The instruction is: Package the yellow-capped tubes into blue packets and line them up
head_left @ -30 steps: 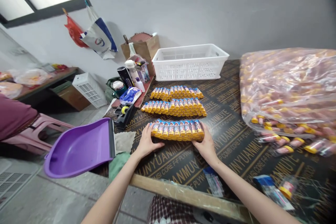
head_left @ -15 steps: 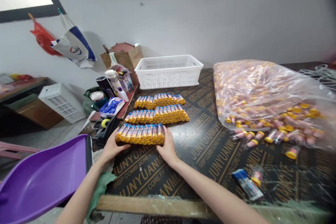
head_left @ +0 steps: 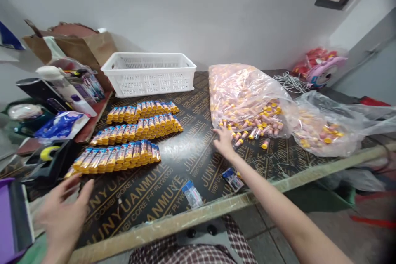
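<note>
My left hand (head_left: 64, 212) hovers at the lower left, fingers apart and somewhat blurred. It holds nothing and is nearest to the left end of the front row of small tubes (head_left: 114, 159), which have blue tops and yellow bottoms. Behind that stand a middle row of tubes (head_left: 139, 129) and a back row of tubes (head_left: 142, 110). Over the board, my right hand (head_left: 224, 142) reaches with fingers stretched out beside loose pink tubes with yellow caps (head_left: 239, 137). These spill from a large clear plastic bag (head_left: 238, 86). Nothing shows in the right hand.
A white plastic basket (head_left: 154, 84) stands by the wall. At left are a tape dispenser (head_left: 46, 163) and a bottle (head_left: 66, 86). Small blue-topped packets (head_left: 192, 194) lie near the wooden edge (head_left: 161, 231). A second bag of tubes (head_left: 324, 128) and a pink fan (head_left: 328, 72) are at right.
Both hands have let go of the front row's ends. My right hand has moved right to the loose tubes; my left has drawn back toward me. The view has turned right.
</note>
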Tool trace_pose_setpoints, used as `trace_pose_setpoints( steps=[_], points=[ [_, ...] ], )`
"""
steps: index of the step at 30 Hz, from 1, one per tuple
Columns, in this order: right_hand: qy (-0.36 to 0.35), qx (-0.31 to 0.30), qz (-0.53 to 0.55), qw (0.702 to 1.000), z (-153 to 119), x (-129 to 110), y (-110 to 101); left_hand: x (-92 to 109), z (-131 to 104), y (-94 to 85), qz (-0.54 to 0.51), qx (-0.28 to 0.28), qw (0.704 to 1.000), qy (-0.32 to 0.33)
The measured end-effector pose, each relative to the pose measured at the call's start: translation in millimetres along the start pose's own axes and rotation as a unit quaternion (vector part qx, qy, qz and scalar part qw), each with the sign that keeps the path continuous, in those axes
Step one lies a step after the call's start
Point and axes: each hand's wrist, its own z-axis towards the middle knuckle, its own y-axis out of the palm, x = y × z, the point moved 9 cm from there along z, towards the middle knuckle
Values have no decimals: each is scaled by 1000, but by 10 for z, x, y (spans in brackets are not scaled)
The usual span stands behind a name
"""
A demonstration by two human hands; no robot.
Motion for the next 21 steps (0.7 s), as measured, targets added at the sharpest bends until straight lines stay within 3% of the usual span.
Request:
trace_pose_setpoints(
  steps=[1, 3, 5, 6, 8, 10, 16, 21],
  points=[
    [12, 3, -13, 1000, 44, 268, -94, 213, -239, 110, -60, -29, 997, 24],
    [18, 1, -29, 999, 59, 645, -191, 669, -775, 562, -125, -187, 972, 70],
    [9, -4, -38, 999, -21, 832, -209, 1059, -1342, 1040, -123, -355, 920, 112],
    [4, -5, -40, 999, -88, 878, -206, 1195, -1580, 1220, -97, -411, 897, 135],
    [-8, -7, -40, 999, -245, 916, -195, 1307, -1805, 1406, -15, -419, 895, 150],
    [-21, -13, -33, 999, -396, 920, -181, 1327, -1884, 1479, 46, -405, 900, 152],
    [-40, -12, 16, 999, -604, 848, -185, 1276, -1885, 1467, 63, -398, 904, 144],
    [-42, 15, 68, 997, -662, 568, -349, 1233, -1816, 1475, 54, -392, 910, 123]
  ],
)
